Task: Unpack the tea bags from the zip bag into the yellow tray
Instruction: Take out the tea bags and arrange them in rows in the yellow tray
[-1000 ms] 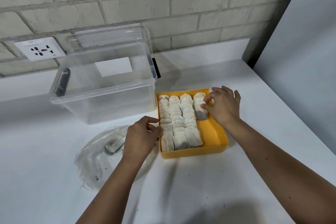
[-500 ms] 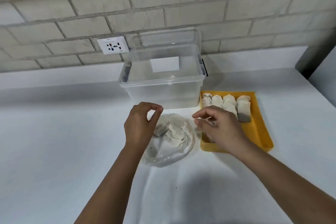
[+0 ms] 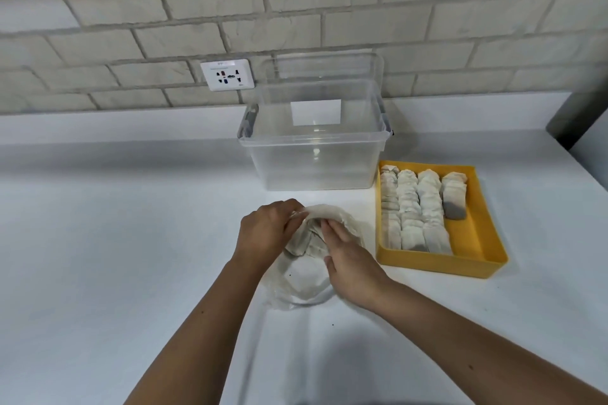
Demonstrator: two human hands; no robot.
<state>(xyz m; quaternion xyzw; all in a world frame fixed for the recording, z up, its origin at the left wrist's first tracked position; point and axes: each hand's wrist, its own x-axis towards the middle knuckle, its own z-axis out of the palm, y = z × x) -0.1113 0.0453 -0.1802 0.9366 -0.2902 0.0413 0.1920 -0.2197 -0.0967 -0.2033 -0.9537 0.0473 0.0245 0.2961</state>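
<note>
Mostly done, I judge: tea bags (image 3: 418,207) fill over three rows of the tray (image 3: 441,265), at 3 o'clock from the bag (image 3: 302,286), where a few remain; the left hand (image 3: 263,233) pinches its mouth, the right hand (image 3: 352,270) reaches inside, grasp hidden.

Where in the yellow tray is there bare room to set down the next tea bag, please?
The yellow tray has one bare strip of floor. It runs along the right wall, between the lone tea bag at the back and the front wall. The three left rows are packed full.
</note>
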